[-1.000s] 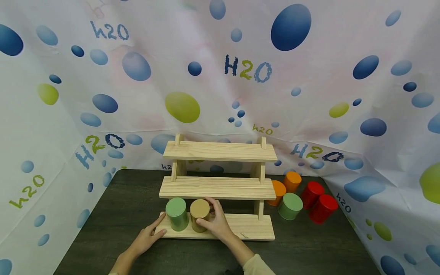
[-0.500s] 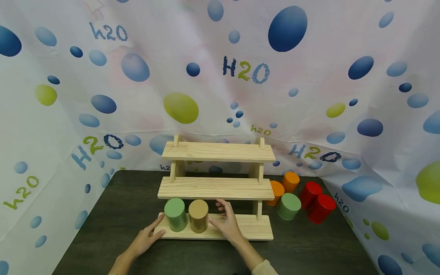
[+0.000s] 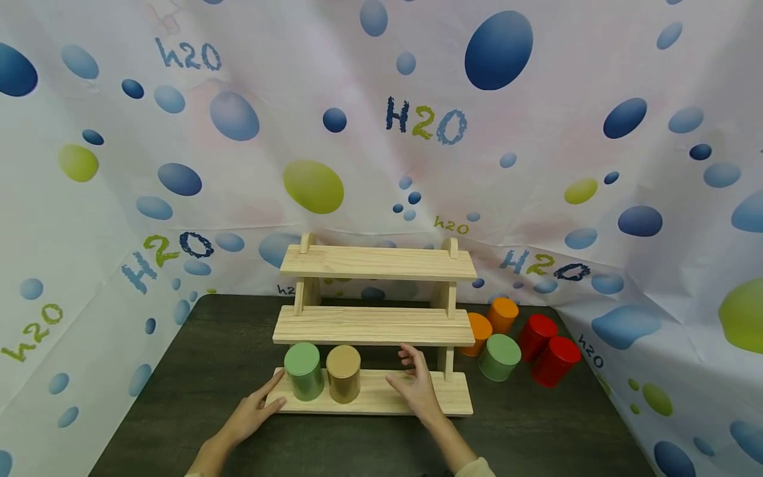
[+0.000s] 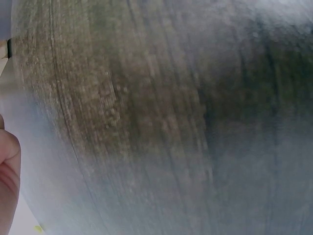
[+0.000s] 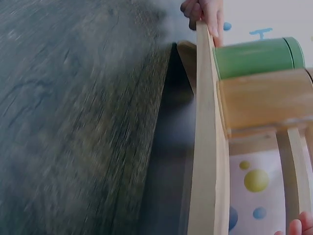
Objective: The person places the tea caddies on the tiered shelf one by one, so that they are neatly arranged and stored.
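A green canister [image 3: 305,372] and a gold canister [image 3: 343,374] stand upright side by side on the lowest tier of a three-tier wooden shelf [image 3: 373,326]. At that tier's left end, my left hand [image 3: 249,416] holds the corner, its thumb over the front edge; the right wrist view shows this hand [image 5: 205,12] with some fingers curled. My right hand [image 3: 420,391] is held over the right part of the bottom tier, fingers loosely bent and apart, holding nothing. Only its fingertips [image 5: 296,227] show in the right wrist view. The left wrist view is mostly tabletop.
Right of the shelf, two orange canisters [image 3: 503,315], a green one [image 3: 499,358] and two red ones [image 3: 556,362] stand or lean close together on the dark table [image 3: 197,361]. A patterned curtain [image 3: 381,165] hangs behind.
My right hand has let go of the gold canister and moved right along the bottom tier. The canister stays beside the green one, and my left hand stays at the shelf's left end.
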Demonstrator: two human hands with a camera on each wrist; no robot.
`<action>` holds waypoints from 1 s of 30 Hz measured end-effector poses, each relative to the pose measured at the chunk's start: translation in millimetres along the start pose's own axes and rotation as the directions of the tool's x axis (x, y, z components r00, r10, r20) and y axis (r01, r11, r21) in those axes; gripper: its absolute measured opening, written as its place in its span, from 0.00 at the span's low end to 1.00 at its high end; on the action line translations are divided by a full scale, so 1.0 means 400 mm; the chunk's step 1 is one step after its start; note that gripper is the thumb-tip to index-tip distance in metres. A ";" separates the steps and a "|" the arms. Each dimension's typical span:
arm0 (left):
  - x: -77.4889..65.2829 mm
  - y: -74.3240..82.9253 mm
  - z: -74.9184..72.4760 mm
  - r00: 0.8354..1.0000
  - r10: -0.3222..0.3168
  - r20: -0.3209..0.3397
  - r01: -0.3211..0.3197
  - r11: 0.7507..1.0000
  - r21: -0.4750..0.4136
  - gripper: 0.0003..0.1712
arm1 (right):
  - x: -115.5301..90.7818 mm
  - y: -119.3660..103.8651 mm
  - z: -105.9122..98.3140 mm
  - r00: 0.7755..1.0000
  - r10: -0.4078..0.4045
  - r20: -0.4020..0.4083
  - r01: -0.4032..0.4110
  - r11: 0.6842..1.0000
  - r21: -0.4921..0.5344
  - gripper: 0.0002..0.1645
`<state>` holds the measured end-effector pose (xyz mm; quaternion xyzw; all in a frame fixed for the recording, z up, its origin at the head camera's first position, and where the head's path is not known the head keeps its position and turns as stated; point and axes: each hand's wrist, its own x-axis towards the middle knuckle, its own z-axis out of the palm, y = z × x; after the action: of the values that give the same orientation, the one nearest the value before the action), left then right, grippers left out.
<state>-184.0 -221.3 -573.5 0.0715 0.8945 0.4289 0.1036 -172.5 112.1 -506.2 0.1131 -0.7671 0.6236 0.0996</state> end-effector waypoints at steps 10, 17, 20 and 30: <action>-0.002 0.001 0.000 1.000 -0.009 0.003 0.009 1.000 -0.010 0.39 | -0.020 0.024 -0.089 0.992 0.052 -0.117 -0.056 0.998 -0.031 0.34; 0.002 0.000 -0.002 1.000 -0.010 0.009 0.010 1.000 -0.002 0.40 | -0.026 0.030 -0.140 0.974 0.045 -0.220 -0.060 0.996 -0.063 0.32; 0.005 0.000 -0.002 1.000 -0.005 0.006 0.005 1.000 -0.005 0.40 | -0.027 0.033 -0.158 0.969 0.057 -0.239 -0.077 0.994 -0.075 0.32; -0.002 0.008 -0.004 1.000 -0.026 0.008 0.026 1.000 -0.003 0.40 | -0.041 0.029 -0.226 0.943 0.095 -0.318 -0.145 0.980 -0.136 0.34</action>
<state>-183.5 -220.6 -569.9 0.0612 0.8944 0.4286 0.1128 -159.5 203.9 -503.6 -0.0416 -0.7943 0.5758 0.1889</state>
